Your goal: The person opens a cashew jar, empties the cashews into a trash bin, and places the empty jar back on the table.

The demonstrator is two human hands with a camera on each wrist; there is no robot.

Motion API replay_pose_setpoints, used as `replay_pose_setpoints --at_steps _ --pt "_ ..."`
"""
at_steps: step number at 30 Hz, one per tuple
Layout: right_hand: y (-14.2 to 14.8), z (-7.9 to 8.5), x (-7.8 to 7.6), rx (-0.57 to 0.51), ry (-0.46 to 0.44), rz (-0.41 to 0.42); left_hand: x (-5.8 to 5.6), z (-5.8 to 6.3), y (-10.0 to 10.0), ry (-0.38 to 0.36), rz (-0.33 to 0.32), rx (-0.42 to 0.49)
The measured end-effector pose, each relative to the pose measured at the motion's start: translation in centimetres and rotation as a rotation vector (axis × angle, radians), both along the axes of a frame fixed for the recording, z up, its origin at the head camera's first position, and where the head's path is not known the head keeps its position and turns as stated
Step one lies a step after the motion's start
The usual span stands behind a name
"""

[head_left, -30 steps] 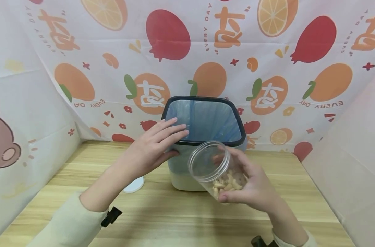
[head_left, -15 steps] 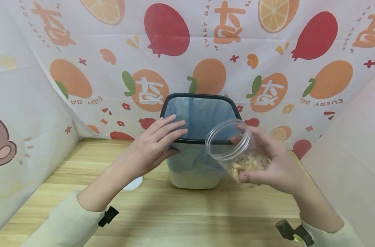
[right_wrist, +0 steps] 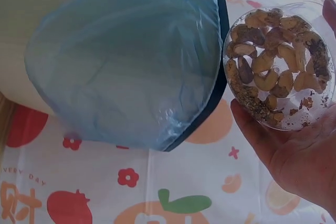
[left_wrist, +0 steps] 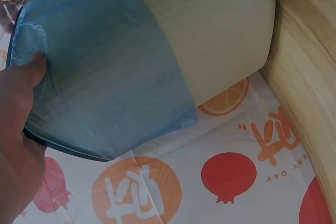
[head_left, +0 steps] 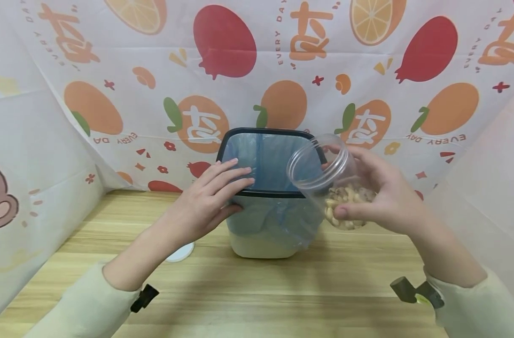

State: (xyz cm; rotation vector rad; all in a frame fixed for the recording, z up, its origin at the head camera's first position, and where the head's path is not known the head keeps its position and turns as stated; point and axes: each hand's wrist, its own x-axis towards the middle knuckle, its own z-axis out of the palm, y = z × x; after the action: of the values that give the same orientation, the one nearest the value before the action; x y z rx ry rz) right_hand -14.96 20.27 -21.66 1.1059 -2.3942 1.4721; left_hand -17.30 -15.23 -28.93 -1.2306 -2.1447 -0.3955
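Note:
My left hand [head_left: 204,197] grips the near-left rim of a cream trash bin [head_left: 261,248], fingers over the inside and thumb outside. A black rim ring [head_left: 274,193] holds a translucent blue trash bag [head_left: 278,162], which lines the bin and hangs down outside. My right hand [head_left: 385,199] holds a clear plastic jar [head_left: 324,180], tilted with its uncovered mouth toward the bin and overlapping the right rim in the head view. Cashews [head_left: 346,202] lie in the jar's lower end; the right wrist view shows them through the base [right_wrist: 275,72], with dark crumbs among them.
A white round lid [head_left: 181,252] lies on the wooden table [head_left: 257,295], partly under my left forearm in the head view. Behind the bin hangs a fruit-print cloth [head_left: 240,89]. Pale cloth walls [head_left: 41,155] close in both sides.
My right hand has lifted the jar up and to the right, from in front of the bin to its right rim. The left hand keeps its place on the rim.

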Motion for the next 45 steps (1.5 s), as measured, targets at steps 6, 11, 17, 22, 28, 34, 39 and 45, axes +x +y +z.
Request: replay_pose_setpoints --at_steps 6,11,17,22,28,34,39,45 --pt "0.3 1.0 -0.7 0.082 -0.015 -0.091 0.0 0.0 -0.1 0.001 0.000 0.003" --pt "0.4 1.6 -1.3 0.115 -0.005 -0.131 0.0 0.1 -0.1 0.004 0.000 0.003" --pt "0.8 2.5 -1.9 0.180 -0.017 -0.199 -0.1 0.1 -0.2 0.007 -0.003 0.005" --pt "1.2 2.9 -2.5 0.194 -0.009 -0.210 -0.1 0.2 -0.1 0.000 -0.002 0.004" --pt "1.5 3.1 -3.2 0.241 -0.048 -0.247 -0.2 0.3 -0.1 -0.008 0.000 0.002" --pt "1.5 3.3 -4.0 0.280 -0.076 -0.280 -0.2 0.2 -0.2 -0.011 -0.004 0.005" --pt "1.7 3.1 -4.8 0.296 -0.069 -0.286 -0.2 0.2 -0.3 -0.019 -0.003 0.007" --pt "2.2 2.9 -5.4 0.330 -0.097 -0.307 0.0 0.2 -0.2 -0.020 -0.009 0.012"
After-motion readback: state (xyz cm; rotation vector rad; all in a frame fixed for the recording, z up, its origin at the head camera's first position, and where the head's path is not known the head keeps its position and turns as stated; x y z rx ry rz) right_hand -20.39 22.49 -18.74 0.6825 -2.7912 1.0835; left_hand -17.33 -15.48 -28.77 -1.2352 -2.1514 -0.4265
